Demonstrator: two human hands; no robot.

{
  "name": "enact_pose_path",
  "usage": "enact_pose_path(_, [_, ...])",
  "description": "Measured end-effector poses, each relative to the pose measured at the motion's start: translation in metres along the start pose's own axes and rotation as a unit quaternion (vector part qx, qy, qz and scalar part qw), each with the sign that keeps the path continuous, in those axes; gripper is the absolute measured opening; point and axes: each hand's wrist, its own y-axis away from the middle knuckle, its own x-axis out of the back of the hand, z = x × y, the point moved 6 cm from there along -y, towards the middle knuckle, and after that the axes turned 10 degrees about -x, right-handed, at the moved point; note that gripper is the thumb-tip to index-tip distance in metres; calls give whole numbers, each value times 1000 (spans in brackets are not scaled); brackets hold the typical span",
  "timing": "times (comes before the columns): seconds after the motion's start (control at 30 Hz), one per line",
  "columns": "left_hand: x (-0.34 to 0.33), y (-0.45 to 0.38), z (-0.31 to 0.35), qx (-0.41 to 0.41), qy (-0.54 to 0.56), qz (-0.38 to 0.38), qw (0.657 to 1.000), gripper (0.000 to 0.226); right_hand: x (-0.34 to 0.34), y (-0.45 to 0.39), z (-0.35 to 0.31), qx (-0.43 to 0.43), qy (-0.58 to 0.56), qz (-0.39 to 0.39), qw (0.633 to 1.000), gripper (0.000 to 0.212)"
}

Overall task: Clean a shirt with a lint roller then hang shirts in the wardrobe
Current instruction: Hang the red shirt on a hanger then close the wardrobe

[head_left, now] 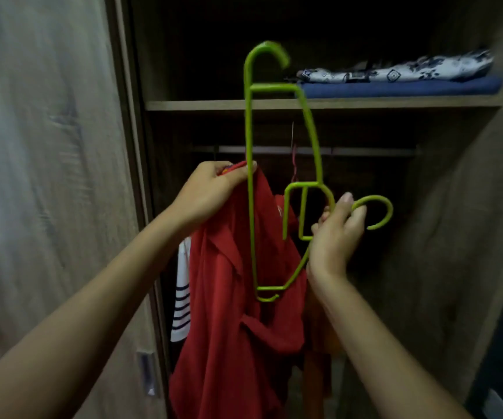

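The rail [316, 151] runs across the far middle, mostly bare to the right, with open dark room below it there. Left of centre the red shirt [238, 297] and a striped shirt [181, 297] fill the way. The green hanger [251, 176], turned on end, stands near in front of the rail and crosses the shelf [395, 104] edge. The door [47, 176] closes off the left.

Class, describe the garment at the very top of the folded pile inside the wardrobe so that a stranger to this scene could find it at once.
Start at the open wooden wardrobe and find its upper wooden shelf, above the hanging rail. On the right of that shelf lies a folded dark blue cloth, and the white fabric with dark blue printed patterns lies on it. It is the only patterned piece on the shelf.
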Motion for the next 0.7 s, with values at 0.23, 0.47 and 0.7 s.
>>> enact_pose_path(0.23, [57,19,-25,59,125,114,984,30,6,1,10,173,263,-98,944,26])
enact_pose_path(0.47, [78,30,-33,-39,-137,146,979,44,-11,4,25,191,425,-233,854,16])
enact_pose_path(0.7, [44,34,-9,-63,-312,87,944,43,-53,51,29,242,470,-421,737,19])
